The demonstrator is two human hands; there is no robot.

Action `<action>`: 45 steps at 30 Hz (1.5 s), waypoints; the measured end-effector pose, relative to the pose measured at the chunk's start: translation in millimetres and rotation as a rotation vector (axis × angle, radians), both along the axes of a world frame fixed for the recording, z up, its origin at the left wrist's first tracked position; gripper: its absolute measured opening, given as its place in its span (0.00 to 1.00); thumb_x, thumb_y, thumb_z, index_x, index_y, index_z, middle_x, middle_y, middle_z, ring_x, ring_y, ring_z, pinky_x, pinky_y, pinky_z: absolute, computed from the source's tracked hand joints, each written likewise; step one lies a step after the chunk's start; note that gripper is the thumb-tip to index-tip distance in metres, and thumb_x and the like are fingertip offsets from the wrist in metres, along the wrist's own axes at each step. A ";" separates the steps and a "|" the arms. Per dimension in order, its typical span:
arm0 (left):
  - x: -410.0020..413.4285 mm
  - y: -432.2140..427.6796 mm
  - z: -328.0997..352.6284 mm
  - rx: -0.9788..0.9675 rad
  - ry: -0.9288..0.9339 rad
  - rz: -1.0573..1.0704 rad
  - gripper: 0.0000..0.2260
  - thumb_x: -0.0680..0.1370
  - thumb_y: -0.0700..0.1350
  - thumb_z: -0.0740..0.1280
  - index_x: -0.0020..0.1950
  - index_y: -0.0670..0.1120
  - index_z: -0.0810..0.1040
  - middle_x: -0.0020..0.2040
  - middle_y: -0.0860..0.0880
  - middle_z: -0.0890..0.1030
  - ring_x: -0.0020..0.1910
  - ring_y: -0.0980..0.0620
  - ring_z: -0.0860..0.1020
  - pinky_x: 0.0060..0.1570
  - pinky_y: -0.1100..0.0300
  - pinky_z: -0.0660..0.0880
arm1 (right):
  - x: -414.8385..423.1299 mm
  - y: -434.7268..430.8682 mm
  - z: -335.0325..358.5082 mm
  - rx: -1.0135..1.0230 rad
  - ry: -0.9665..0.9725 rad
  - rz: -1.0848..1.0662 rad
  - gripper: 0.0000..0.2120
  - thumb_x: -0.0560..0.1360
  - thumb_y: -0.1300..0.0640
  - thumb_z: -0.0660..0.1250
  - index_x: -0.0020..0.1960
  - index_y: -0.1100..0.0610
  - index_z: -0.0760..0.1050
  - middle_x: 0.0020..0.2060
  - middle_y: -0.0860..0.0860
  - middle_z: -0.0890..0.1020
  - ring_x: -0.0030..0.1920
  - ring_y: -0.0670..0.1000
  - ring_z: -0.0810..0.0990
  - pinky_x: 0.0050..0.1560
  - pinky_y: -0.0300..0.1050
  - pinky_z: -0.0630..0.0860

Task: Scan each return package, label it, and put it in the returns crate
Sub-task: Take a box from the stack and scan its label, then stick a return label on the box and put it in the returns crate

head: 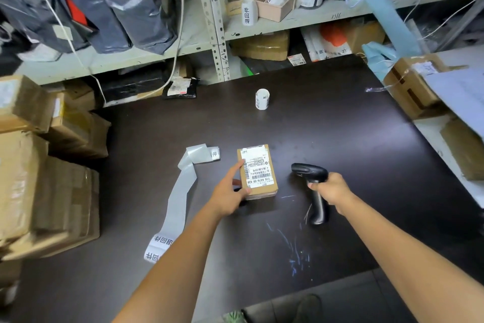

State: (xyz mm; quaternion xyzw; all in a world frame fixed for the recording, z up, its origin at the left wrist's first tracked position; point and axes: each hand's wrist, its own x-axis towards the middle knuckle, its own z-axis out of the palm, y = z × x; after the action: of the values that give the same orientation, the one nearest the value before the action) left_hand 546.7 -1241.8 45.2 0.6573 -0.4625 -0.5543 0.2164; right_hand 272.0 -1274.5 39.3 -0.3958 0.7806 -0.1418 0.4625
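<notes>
Package (258,172) laid flat mid table (340,126), label up, long side run from near edge to far edge. Left side held by left hand (230,193). Scanner (310,173) gripped in right hand (331,189), just right of package; nose likely to be swung left.

A parcel stockroom: metal shelving (217,34) crammed with mailer bags (125,3) beside stacked cardboard cartons (47,191).

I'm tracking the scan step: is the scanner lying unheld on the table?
No, the right hand grips the scanner by its handle, beside the package that the left hand holds.
</notes>
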 end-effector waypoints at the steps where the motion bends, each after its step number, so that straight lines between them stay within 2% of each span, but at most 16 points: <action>1: -1.1 -0.2 2.4 -0.002 -0.020 -0.004 0.33 0.78 0.40 0.67 0.74 0.67 0.59 0.55 0.49 0.76 0.56 0.47 0.78 0.43 0.59 0.79 | -1.5 -1.8 1.4 0.007 0.095 0.047 0.17 0.72 0.55 0.75 0.57 0.62 0.78 0.47 0.56 0.82 0.48 0.58 0.80 0.47 0.47 0.75; 4: -4.0 -2.4 9.8 -0.005 -0.087 0.002 0.33 0.77 0.42 0.68 0.74 0.65 0.58 0.53 0.48 0.78 0.49 0.49 0.80 0.40 0.62 0.77 | -0.4 -3.5 17.5 -0.018 0.415 0.237 0.22 0.73 0.49 0.73 0.60 0.61 0.73 0.55 0.60 0.79 0.58 0.63 0.78 0.54 0.51 0.75; 6: -5.4 -3.0 13.8 0.001 -0.103 0.019 0.32 0.76 0.42 0.69 0.74 0.63 0.60 0.51 0.47 0.80 0.45 0.50 0.80 0.35 0.64 0.76 | 2.2 -3.5 28.7 -0.081 0.530 0.322 0.23 0.75 0.49 0.70 0.63 0.61 0.71 0.59 0.60 0.75 0.61 0.64 0.73 0.57 0.52 0.73; 8: -3.0 0.3 17.6 0.006 -0.099 0.053 0.30 0.75 0.43 0.70 0.73 0.60 0.64 0.49 0.47 0.81 0.43 0.50 0.81 0.36 0.62 0.77 | 8.6 -4.3 42.1 -0.161 0.596 0.402 0.19 0.77 0.49 0.66 0.63 0.59 0.72 0.60 0.59 0.74 0.61 0.62 0.71 0.57 0.52 0.73; 11: 14.3 11.9 26.0 -0.026 -0.182 0.070 0.24 0.77 0.45 0.68 0.71 0.55 0.68 0.48 0.51 0.80 0.46 0.51 0.81 0.48 0.58 0.78 | 31.6 -4.9 60.7 -0.250 0.556 0.492 0.11 0.79 0.52 0.62 0.56 0.57 0.74 0.54 0.56 0.78 0.53 0.59 0.76 0.47 0.48 0.73; 14: 48.1 30.7 35.4 -0.055 -0.306 0.058 0.19 0.78 0.46 0.65 0.70 0.54 0.71 0.47 0.55 0.77 0.43 0.54 0.78 0.41 0.65 0.74 | 70.5 -0.6 74.5 -0.301 0.488 0.633 0.10 0.79 0.53 0.61 0.56 0.58 0.75 0.53 0.55 0.81 0.51 0.58 0.78 0.43 0.46 0.72; 18: 109.6 64.2 41.6 -0.025 -0.415 0.108 0.18 0.78 0.47 0.65 0.68 0.54 0.73 0.52 0.54 0.80 0.50 0.52 0.77 0.49 0.63 0.69 | 139.1 14.3 74.2 -0.273 0.384 0.762 0.13 0.79 0.52 0.61 0.60 0.55 0.75 0.55 0.55 0.81 0.55 0.60 0.78 0.48 0.47 0.75; 22: 163.5 101.4 36.7 0.039 -0.536 0.107 0.18 0.77 0.48 0.66 0.68 0.54 0.73 0.54 0.52 0.80 0.55 0.50 0.77 0.53 0.61 0.71 | 202.1 37.9 53.4 -0.194 0.279 0.840 0.14 0.78 0.50 0.61 0.59 0.56 0.76 0.57 0.55 0.80 0.58 0.59 0.78 0.56 0.48 0.75; 26: 198.3 125.9 19.6 0.107 -0.573 0.072 0.18 0.77 0.49 0.68 0.67 0.49 0.75 0.56 0.50 0.81 0.57 0.51 0.78 0.55 0.64 0.69 | 249.2 64.9 30.8 -0.076 0.230 0.915 0.12 0.78 0.50 0.61 0.50 0.59 0.76 0.48 0.55 0.81 0.52 0.60 0.79 0.51 0.48 0.76; 29: 207.2 133.0 7.0 0.162 -0.529 0.030 0.15 0.76 0.51 0.69 0.61 0.48 0.80 0.56 0.50 0.82 0.57 0.51 0.78 0.53 0.65 0.69 | 274.8 77.0 13.9 0.019 0.185 0.911 0.12 0.77 0.49 0.62 0.42 0.57 0.74 0.38 0.52 0.78 0.43 0.57 0.77 0.45 0.47 0.73; 31: 208.2 134.8 1.0 0.171 -0.508 -0.017 0.07 0.76 0.52 0.70 0.49 0.51 0.82 0.48 0.51 0.83 0.51 0.52 0.79 0.46 0.65 0.69 | 289.3 81.5 3.4 0.096 0.131 0.879 0.13 0.76 0.48 0.63 0.36 0.54 0.68 0.33 0.50 0.74 0.38 0.55 0.74 0.41 0.46 0.73; 34: 205.6 132.4 -4.1 0.142 -0.459 -0.046 0.04 0.75 0.48 0.71 0.41 0.53 0.78 0.42 0.54 0.81 0.44 0.55 0.77 0.40 0.66 0.68 | 306.9 86.1 -6.9 0.242 -0.049 0.696 0.09 0.76 0.52 0.65 0.41 0.56 0.71 0.35 0.54 0.77 0.33 0.54 0.76 0.41 0.48 0.80; 37: 203.9 122.2 -6.1 0.076 -0.397 -0.010 0.04 0.75 0.44 0.71 0.42 0.52 0.78 0.41 0.53 0.80 0.42 0.54 0.77 0.43 0.63 0.71 | 315.8 84.3 -5.5 0.294 -0.253 0.505 0.05 0.77 0.60 0.65 0.44 0.55 0.69 0.36 0.55 0.75 0.32 0.51 0.72 0.40 0.46 0.78; 39: 203.5 114.5 -6.4 0.032 -0.346 0.043 0.03 0.75 0.42 0.71 0.44 0.50 0.78 0.38 0.54 0.79 0.39 0.54 0.76 0.40 0.66 0.72 | 319.2 78.1 -2.9 0.262 -0.342 0.446 0.06 0.77 0.64 0.66 0.47 0.56 0.70 0.37 0.55 0.76 0.32 0.51 0.74 0.42 0.48 0.80; 42: 201.8 104.9 -3.6 0.010 -0.228 0.086 0.07 0.75 0.37 0.70 0.47 0.48 0.78 0.39 0.54 0.80 0.37 0.60 0.77 0.37 0.74 0.71 | 322.7 63.1 2.6 0.189 -0.394 0.344 0.09 0.77 0.68 0.65 0.52 0.57 0.69 0.42 0.54 0.75 0.36 0.50 0.77 0.36 0.42 0.79; 45: 202.2 96.9 -3.6 0.026 -0.138 0.142 0.10 0.74 0.34 0.71 0.46 0.50 0.78 0.39 0.51 0.81 0.37 0.57 0.78 0.40 0.68 0.75 | 322.9 47.0 7.8 0.079 -0.378 0.309 0.08 0.76 0.69 0.65 0.46 0.58 0.71 0.42 0.53 0.74 0.41 0.53 0.79 0.34 0.42 0.81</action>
State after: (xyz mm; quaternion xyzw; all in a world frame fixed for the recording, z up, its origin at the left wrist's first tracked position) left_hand 748.9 -1145.0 41.6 0.7280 -0.4211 -0.4969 0.2141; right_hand 594.9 -1227.4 47.1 -0.4586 0.6151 -0.1104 0.6317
